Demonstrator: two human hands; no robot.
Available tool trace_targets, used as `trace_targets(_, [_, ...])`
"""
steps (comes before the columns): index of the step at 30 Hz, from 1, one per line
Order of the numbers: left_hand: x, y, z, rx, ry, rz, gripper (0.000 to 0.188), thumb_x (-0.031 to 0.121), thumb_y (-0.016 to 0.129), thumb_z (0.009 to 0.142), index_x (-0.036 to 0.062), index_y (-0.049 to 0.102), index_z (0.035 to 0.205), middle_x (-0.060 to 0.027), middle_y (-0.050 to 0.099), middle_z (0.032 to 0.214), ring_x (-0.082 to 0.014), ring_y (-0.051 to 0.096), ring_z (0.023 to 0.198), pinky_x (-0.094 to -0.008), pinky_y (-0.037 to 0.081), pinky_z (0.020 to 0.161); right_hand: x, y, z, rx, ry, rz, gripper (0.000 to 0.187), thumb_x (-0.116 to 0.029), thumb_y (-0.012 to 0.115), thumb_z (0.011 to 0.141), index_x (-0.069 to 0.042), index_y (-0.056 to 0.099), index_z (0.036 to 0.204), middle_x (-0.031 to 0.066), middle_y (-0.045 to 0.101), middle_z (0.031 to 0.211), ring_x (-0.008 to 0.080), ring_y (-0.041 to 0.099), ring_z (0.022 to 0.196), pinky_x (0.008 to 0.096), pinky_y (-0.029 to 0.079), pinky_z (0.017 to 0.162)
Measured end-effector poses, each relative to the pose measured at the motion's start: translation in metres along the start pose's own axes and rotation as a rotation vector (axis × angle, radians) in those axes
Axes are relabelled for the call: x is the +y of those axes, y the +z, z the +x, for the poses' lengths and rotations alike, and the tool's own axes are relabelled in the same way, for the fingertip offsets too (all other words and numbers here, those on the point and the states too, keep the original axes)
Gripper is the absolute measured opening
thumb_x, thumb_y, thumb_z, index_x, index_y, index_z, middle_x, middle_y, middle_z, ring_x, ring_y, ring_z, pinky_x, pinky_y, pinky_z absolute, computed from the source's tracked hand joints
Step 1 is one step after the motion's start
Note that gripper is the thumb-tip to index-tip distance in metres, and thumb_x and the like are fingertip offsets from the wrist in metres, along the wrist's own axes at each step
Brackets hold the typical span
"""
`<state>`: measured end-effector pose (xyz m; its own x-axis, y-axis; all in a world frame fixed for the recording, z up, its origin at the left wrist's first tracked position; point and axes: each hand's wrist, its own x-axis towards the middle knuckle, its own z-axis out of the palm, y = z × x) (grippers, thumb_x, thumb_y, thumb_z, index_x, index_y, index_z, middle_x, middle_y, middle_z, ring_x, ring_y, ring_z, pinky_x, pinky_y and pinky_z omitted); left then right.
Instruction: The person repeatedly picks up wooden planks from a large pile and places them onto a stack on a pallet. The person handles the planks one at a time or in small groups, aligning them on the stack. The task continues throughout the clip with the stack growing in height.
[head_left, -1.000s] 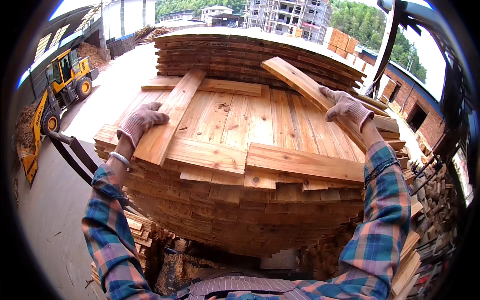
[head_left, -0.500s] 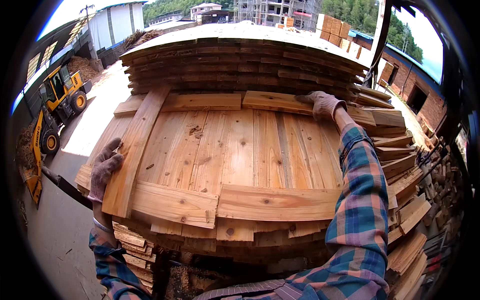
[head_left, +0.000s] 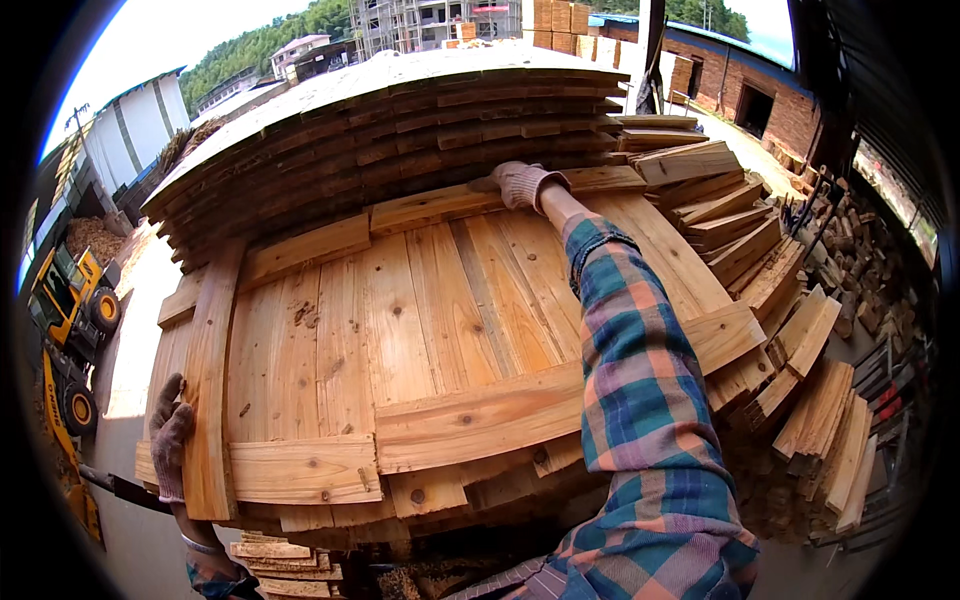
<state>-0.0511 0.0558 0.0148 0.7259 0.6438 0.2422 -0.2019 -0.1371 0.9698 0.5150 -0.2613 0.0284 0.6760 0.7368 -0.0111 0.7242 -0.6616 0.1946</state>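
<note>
Wooden board (head_left: 212, 360) could slip off the stack's (head_left: 390, 320) near-left corner if loose-fingered left hand (head_left: 170, 437) nudges it; right hand's (head_left: 522, 187) grip is unclear.

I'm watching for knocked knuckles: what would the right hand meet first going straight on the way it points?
Past the crosswise board it touches, the right hand would probably first meet the dark side of the taller board stack, though the gap is unclear.
</note>
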Motion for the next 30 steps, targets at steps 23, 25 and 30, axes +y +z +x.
trace_targets(23, [0.026,-0.101,0.064,-0.045,-0.412,1.563,0.106,0.054,0.076,0.066,0.0089,0.026,0.147,-0.0274,0.051,0.128,-0.0385,0.044,0.129,-0.0496,0.041,0.104,-0.196,0.000,-0.339,0.483,0.051,0.463,0.049,-0.013,0.069,0.078,-0.006,0.060,0.125,0.0166,0.060,0.120,0.0312,0.056,0.110,0.0366,0.043,0.097])
trace_targets(25, [0.029,-0.106,0.065,0.087,-0.448,1.497,0.104,0.043,0.083,0.060,0.0078,0.033,0.144,-0.0230,0.053,0.130,-0.0357,0.050,0.123,-0.0433,0.044,0.102,-0.195,0.004,-0.337,0.483,0.083,0.544,0.045,-0.004,0.061,0.081,-0.003,0.058,0.126,0.0177,0.060,0.120,0.0293,0.056,0.106,0.0349,0.043,0.096])
trace_targets(30, [0.023,-0.154,0.085,0.189,-0.421,1.428,0.096,0.039,0.088,0.056,0.0076,0.044,0.135,-0.0180,0.058,0.126,-0.0341,0.056,0.118,-0.0457,0.048,0.098,-0.198,-0.002,-0.333,0.490,0.019,0.453,0.045,-0.006,0.064,0.082,-0.004,0.058,0.127,0.0155,0.061,0.118,0.0255,0.055,0.106,0.0322,0.043,0.094])
